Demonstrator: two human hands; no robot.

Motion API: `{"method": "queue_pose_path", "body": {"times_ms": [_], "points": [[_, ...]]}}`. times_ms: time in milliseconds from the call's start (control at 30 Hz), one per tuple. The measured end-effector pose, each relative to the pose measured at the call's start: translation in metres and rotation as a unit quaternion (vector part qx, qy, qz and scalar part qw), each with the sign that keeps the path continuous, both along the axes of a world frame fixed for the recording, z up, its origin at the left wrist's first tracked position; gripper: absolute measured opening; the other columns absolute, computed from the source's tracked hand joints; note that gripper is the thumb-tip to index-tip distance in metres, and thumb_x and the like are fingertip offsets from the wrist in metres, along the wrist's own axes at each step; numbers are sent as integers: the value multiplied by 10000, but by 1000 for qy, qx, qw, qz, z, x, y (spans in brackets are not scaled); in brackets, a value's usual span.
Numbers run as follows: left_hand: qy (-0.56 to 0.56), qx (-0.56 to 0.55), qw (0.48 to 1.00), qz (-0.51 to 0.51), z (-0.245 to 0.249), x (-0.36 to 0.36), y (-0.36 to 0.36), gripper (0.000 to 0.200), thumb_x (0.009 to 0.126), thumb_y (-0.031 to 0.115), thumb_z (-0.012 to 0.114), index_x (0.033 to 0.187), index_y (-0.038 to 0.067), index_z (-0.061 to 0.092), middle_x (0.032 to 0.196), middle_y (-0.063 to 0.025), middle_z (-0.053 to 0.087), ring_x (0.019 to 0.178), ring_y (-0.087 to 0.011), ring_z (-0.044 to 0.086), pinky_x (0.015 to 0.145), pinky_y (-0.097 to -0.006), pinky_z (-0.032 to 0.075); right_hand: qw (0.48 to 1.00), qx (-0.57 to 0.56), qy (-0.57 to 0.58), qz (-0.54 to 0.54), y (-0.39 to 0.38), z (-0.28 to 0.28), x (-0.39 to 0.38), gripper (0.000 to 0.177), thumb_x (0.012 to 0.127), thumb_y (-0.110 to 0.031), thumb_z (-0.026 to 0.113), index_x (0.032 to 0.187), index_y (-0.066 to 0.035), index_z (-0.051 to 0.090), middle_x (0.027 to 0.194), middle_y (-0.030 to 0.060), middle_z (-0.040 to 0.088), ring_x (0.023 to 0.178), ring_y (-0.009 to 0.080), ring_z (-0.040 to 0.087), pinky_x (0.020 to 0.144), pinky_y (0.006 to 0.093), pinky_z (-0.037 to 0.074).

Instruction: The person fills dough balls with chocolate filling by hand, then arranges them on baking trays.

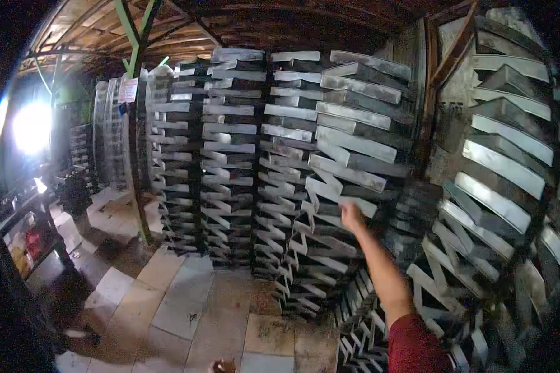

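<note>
My right hand [353, 217] reaches up from the lower right on an outstretched arm. Its fingers look curled, right in front of a tall stack of grey metal pans [354, 146]; whether it touches a pan or holds anything is too small to tell. Only a small part of my left hand [222, 366] shows at the bottom edge, with most of its fingers out of frame. The pans are piled crosswise, their ends jutting out at angles.
More pan stacks rise at the centre [229, 149] and at the right [504, 161]. A green post [132, 168] bears a paper sign. Shelving [34, 230] stands at the left near bright light. Flat sheets [180, 304] cover the floor.
</note>
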State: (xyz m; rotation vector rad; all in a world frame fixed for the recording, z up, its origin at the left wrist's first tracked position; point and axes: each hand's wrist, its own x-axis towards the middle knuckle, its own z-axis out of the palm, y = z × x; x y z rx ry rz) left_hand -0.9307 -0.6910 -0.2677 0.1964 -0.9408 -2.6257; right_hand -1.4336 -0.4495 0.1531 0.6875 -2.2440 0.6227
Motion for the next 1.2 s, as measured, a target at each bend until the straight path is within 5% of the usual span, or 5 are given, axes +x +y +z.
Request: {"method": "queue_pose_path", "body": {"times_ms": [267,367,500,633,1200], "points": [[-161,-577,767,232,214,-222,-35,251,744,30,607,983,18,533,841,-39,560,773,-140,543,724,-296,457,971,13,240,-13,-3,324,-137,186,718,-87,542,879,-40,623,867,171,613,808,310,592,714,384,464],[-75,-268,946,168,185,-286,-43,276,714,34,642,966,6,533,861,-52,557,803,-145,532,725,-289,454,939,-44,326,-96,27,397,-191,262,706,-41,544,961,-56,602,897,170,607,892,326,569,782,377,451],[-192,-658,651,326,124,-346,-24,358,681,8,672,982,14,480,918,-82,549,832,-182,536,739,-302,463,871,-53,394,-288,24,429,-232,533,725,-54,559,1231,-136,417,1257,155,386,1169,360,350,906,440,377],[-166,-173,942,236,160,-406,15,395,653,36,696,994,24,497,931,-81,572,838,-146,551,699,-283,460,781,81,371,-495,58,496,-250,692,743,-17,536,1336,-225,246,1369,128,236,1258,338,225,979,520,262],[-301,-412,802,311,182,-424,86,270,697,78,673,948,20,591,859,-94,621,760,-163,563,710,-304,454,825,47,496,-268,96,519,-230,787,528,-125,773,1211,-71,383,1233,145,414,1119,307,401,937,398,336]]}}
